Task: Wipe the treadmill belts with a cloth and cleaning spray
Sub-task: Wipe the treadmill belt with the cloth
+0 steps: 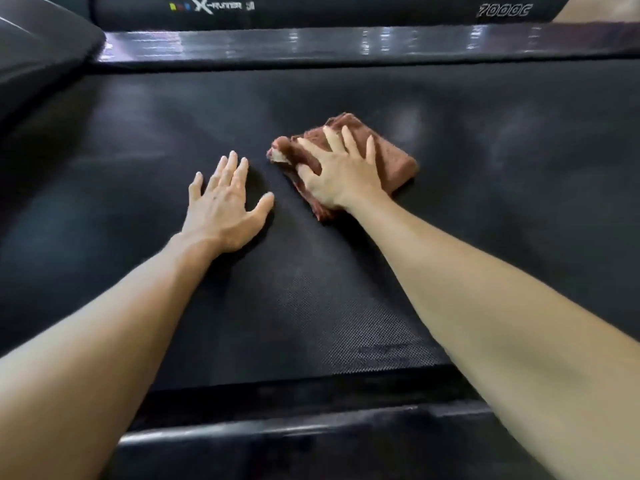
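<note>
Well beyond the fingers (230,161) a glossy dark rail (346,43) runs straight across, catching streaks of white light. Past it sits a black housing (346,10) with pale lettering (a logo beside small coloured squares, and "7000C" farther right). Up and left of the fingers a dark curved panel (38,53) slopes in. Behind them, nearest the camera, lies another black rail (277,431). A pale patch (599,8) at the top right corner is too blurred to identify
</note>
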{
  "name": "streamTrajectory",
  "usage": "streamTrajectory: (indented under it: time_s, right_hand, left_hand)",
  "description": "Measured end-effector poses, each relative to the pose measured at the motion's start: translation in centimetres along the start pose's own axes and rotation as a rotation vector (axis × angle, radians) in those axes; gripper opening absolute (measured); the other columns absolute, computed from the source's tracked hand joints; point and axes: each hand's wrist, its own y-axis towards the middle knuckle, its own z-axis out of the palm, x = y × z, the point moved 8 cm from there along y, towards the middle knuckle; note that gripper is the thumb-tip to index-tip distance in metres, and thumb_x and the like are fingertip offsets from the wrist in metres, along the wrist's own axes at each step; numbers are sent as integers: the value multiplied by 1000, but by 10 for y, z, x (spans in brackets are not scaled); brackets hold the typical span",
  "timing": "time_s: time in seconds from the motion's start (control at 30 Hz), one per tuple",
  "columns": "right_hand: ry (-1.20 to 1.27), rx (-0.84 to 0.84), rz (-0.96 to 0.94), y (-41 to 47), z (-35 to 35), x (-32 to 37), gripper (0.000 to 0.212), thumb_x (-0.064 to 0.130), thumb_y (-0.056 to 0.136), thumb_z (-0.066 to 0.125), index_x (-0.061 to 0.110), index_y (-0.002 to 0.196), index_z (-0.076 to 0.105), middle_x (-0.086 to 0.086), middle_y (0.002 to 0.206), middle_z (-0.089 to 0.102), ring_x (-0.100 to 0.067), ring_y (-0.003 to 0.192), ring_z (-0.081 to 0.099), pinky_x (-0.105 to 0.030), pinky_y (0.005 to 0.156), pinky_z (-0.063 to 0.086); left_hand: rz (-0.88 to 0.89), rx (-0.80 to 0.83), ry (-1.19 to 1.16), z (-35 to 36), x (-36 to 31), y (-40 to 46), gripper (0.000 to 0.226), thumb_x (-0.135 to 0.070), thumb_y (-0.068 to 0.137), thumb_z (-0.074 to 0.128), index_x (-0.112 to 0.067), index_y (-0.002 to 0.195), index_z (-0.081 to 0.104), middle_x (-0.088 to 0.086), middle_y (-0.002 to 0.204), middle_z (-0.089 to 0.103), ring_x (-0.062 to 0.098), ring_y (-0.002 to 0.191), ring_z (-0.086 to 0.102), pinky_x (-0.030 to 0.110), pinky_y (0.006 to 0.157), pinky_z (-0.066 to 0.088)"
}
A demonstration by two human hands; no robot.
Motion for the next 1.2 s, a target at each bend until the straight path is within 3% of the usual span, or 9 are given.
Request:
streamTrajectory:
  time_s: [0.2, 0.47, 0.57, 0.7, 0.8, 1.03, 1.2]
  right_hand:
    - [40, 5, -32, -152, 2, 9, 59, 64, 102, 30, 54, 159, 21, 3, 174, 5, -25, 160, -7, -59, 125, -10]
    - [27, -18, 379, -257, -18, -93, 60, 66, 104, 25, 50, 161, 16, 4, 175, 1, -24, 160, -7, -59, 125, -7]
    - [44, -17, 464, -240, -25, -128, 61, 66, 103, 25, 50, 161, 16, 3, 175, 0, -25, 160, -8, -60, 125, -9]
    - [60, -45, 477, -183, -30, -180, 61, 66, 102, 27, 50, 161, 19, 3, 175, 1, -24, 160, -8, -59, 125, -10]
    - [57, -67, 494, -132, -37, -218, 62, 66, 102, 27, 48, 161, 20, 1, 174, 2, -25, 160, -7, -60, 125, -10]
    - [48, -80, 427, -77, -44, -239, 64, 66, 101, 27, 46, 162, 21, -2, 175, 3, -28, 160, -8, -61, 124, -11]
    - [41, -10, 329, -103, -45, -234, 64, 67, 103, 24, 46, 163, 16, -1, 175, -2, -28, 160, -11, -61, 124, -12]
  left_hand:
    - [0, -12, -68, -15, -11, -104, 73, -49, 105, 34, -12, 163, 12, 2, 172, 2, 13, 158, -5, 46, 127, -6]
    - [22, -76, -355, -23, -80, -167, 69, -39, 104, 46, -13, 162, 19, 0, 171, 13, 12, 157, 5, 44, 128, 1]
    - [91, -124, -426, -28, -116, -143, 68, -37, 104, 48, -13, 162, 21, 0, 170, 18, 12, 157, 10, 43, 128, 3]
    - [310, -150, -337, -33, -168, -79, 68, -38, 103, 49, -14, 162, 23, 0, 168, 24, 11, 156, 14, 40, 127, 3]
    - [372, -143, -302, -24, -174, -46, 66, -35, 103, 52, -15, 160, 28, -2, 167, 27, 9, 154, 19, 38, 128, 6]
    - [67, -136, -263, 5, -115, -59, 61, -34, 102, 56, -10, 155, 38, 6, 161, 39, 26, 148, 34, 51, 124, 19]
    - [47, -139, -270, 18, -176, -98, 65, -32, 101, 54, -12, 159, 32, 2, 165, 31, 14, 154, 22, 42, 126, 8]
